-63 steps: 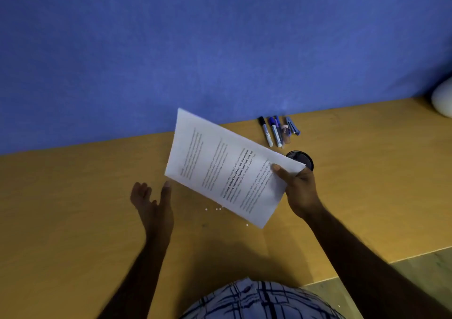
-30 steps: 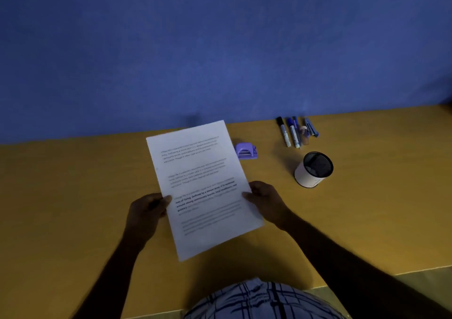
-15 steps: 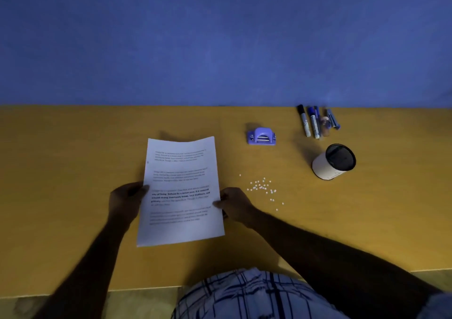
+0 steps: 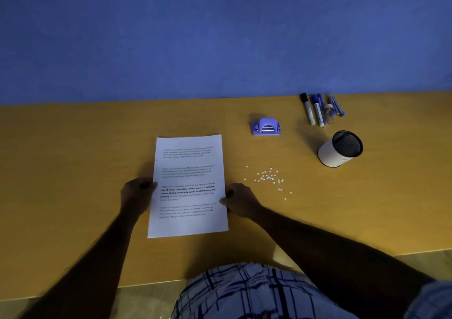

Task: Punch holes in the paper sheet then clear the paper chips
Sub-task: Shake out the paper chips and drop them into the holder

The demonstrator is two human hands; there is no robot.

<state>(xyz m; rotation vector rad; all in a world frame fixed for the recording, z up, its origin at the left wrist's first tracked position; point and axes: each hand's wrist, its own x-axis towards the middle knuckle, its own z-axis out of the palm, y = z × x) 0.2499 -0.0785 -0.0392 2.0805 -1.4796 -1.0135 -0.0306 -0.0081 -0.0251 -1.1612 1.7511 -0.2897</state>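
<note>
Head view. White paper sheet [image 4: 188, 186] lies flat on the yellow tabletop [image 4: 73, 159], held between the two hands. The left hand [image 4: 135, 194] has curled fingers at the sheet's left edge and the right hand [image 4: 241, 201] pinches its right edge. How firm either grip is cannot be told in this dim light.

The paper chips [image 4: 267, 178] are scattered loose on the bare wood just right of the right hand and slightly beyond it. The purple hole punch [image 4: 266, 126] sits further out from that hand. A cup [image 4: 340, 150] with a dark mouth stands well to its right, and the markers [image 4: 318, 110] lie past that.

Judgement: punching looks done and clearing has not started. Whether there are holes in the sheet is too small to confirm.

Risks:
- The chips are tiny and light. Lifting or flicking the sheet beside them could fan them wider.
- A right forearm dragged outward could sweep them towards the near edge and onto the floor.
- Chips may stick to skin when gathered, so some get missed.
- Reaching right for the cup could knock it over, since it looks light.
- If the sheet is slid right, chips could end up trapped under it.
</note>
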